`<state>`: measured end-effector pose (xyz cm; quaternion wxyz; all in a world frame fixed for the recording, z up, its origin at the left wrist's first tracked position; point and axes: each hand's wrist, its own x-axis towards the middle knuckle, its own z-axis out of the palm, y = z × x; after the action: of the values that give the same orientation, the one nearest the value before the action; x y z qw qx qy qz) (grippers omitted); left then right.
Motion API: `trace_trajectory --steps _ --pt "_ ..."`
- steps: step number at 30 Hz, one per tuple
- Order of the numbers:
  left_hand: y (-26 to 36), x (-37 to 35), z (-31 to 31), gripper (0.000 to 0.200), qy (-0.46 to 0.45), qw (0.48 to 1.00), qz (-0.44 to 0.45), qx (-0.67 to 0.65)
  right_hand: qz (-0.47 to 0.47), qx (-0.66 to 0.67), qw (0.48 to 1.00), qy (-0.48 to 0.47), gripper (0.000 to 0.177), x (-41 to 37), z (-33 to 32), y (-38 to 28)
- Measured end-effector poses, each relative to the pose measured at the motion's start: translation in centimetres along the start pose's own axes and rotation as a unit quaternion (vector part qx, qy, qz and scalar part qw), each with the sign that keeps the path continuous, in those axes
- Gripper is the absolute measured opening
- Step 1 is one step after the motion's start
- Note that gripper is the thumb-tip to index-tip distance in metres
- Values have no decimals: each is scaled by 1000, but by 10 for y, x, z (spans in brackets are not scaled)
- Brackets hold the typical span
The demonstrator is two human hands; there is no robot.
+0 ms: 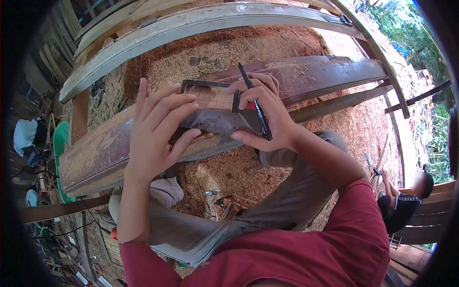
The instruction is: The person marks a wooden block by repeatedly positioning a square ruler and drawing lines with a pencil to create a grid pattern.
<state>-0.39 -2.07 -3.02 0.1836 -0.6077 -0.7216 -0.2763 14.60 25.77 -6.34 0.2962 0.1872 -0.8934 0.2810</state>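
Step, as I read it: layout marking on wood. A metal square [217, 120] lies on the dark curved plank [325, 76], pinned there by both hands, and faint lines already show on the pale wood framed inside it.

Left hand [158, 129]: open, fingers spread and nearly straight, pressed down over the square's left end and the plank edge. It grips nothing. Wrist is bent and the forearm comes up from lower left.

Right hand [265, 112]: closed around a black pen [243, 72], which runs between the fingers with its upper end sticking out past the knuckles and its lower end at the palm. Cannot tell which end is the tip. The fingertips curl onto the square's right end, the thumb is below its edge, and the forearm enters from the right.

Judgement on the next move: drawing a line calls for the left hand to keep the square flat and unmoved, and for the pen to be turned to a writing grip against the square's edge.

The plank sits on a frame over sawdust [229, 177], below a pale beam [191, 24]. Another person [406, 201] sits well apart, far right.
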Motion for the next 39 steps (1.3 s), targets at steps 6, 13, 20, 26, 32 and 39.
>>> trace_trajectory --steps 6,13,20,26,32,39 --pt "-1 8 7 35 -17 998 -19 -61 16 25 1000 -3 58 3 -3 3" --pt "0 17 6 38 -36 992 -34 -113 26 11 1000 -12 61 5 -7 4" --pt "-2 18 5 39 -44 992 -35 -116 37 19 999 -20 62 5 -8 1" --pt "-2 18 8 34 -31 980 -82 -176 42 5 998 -38 63 7 -10 1" --pt "-2 19 6 27 -42 973 -102 -202 46 -17 997 -53 69 9 -13 -1" --pt "1 21 0 27 -54 969 -118 -209 53 -12 997 -59 70 11 -12 -2"
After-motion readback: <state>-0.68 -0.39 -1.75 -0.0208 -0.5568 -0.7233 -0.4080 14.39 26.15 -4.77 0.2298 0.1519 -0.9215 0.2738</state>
